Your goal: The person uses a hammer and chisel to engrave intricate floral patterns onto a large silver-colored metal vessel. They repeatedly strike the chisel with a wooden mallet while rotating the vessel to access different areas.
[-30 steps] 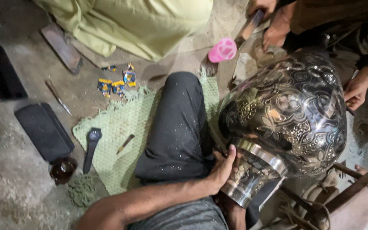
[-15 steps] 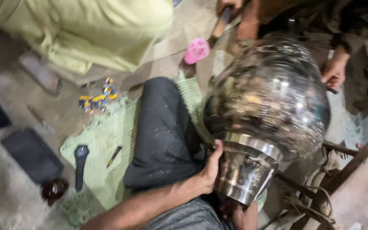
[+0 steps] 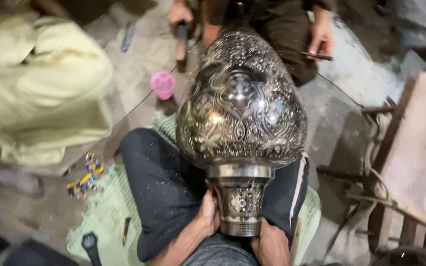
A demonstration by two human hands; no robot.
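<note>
- Dusty workshop floor lies under us, with a green mat [image 3: 105, 216] beneath our legs.
- Our left hand [image 3: 208, 214] and right hand [image 3: 270, 244] both clasp the narrow neck [image 3: 241, 202] of an engraved metal vessel [image 3: 241, 106].
- Its long axis runs straight away from us, the bulb farthest out.
- Beyond it, another person's hand [image 3: 320, 37] holds a thin tool [image 3: 316, 56]; a pink cup [image 3: 162, 83] stands left.

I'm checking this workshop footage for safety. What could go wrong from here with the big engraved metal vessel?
1. The left hand and right hand grip only the narrow neck of the engraved metal vessel; its wide, heavy-looking body might tip sideways.
2. Another person's hand with a thin tool sits close to the far end, so a sudden shift may strike it.
3. The pink cup beside it could get knocked over.
</note>
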